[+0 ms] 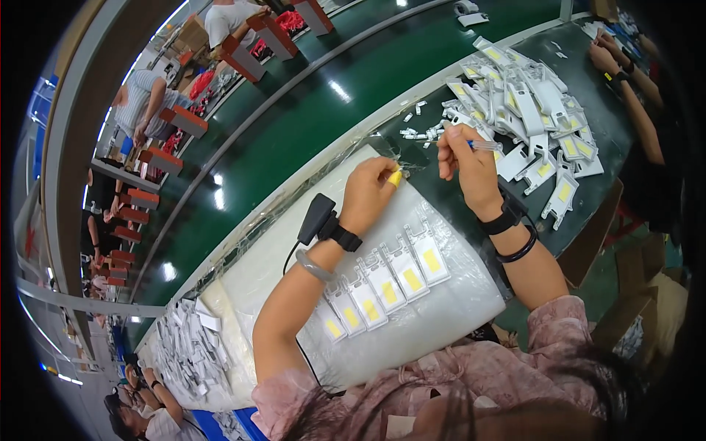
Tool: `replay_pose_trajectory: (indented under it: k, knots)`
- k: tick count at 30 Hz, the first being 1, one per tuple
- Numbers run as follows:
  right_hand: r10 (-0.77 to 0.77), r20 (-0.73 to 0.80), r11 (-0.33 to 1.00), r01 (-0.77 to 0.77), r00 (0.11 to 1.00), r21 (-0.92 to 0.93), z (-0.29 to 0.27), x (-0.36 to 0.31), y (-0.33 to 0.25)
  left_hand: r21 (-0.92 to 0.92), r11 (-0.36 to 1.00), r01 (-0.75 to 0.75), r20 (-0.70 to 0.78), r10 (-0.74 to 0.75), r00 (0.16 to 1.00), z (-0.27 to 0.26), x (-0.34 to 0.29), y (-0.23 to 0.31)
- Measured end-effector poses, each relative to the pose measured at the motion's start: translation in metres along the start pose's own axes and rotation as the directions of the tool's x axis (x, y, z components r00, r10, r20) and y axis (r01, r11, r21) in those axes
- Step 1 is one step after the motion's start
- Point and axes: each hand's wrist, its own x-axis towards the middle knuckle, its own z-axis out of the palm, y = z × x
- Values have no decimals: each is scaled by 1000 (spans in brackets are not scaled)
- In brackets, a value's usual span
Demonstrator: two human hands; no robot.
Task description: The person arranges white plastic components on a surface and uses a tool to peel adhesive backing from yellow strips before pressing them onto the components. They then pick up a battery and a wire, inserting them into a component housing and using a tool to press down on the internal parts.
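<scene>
My right hand (471, 173) is closed around a slim tool with a clear and blue handle (483, 145), held above the dark bench beside small white parts (419, 135). My left hand (368, 195) is bent, thumb and fingers drawn together at the far edge of the padded sheet (456, 323). A yellow cover (396, 178) sits on one fingertip. Whatever those fingers pinch is too small to make out. Below my left wrist, several flat white plastic pieces with yellow rectangles (388, 292) lie in a slanting row on the sheet.
A large heap of similar white pieces (526, 106) covers the bench on the right. Another white heap (193, 349) lies at the left. A green conveyor belt (316, 95) runs behind. A co-worker's hands (607, 55) show at the upper right. Cardboard boxes (625, 309) stand lower right.
</scene>
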Motion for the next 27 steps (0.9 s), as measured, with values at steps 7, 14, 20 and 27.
replay_pose_trajectory:
  k: [7,14,20,27]
  knots:
    - [0,17,1000,0,1000,21,0,2,1,272,930,-249,64,241,968,-20,-16,-23]
    - [21,42,1000,-21,999,-13,2,0,-4,195,981,21,-20,-18,1000,-36,-33,-12]
    - [26,74,999,-24,997,-25,4,-1,2,383,922,63,24,-78,997,-4,-20,23]
    - [16,63,999,-14,998,-31,3,0,1,438,899,4,32,-20,999,-8,-24,14]
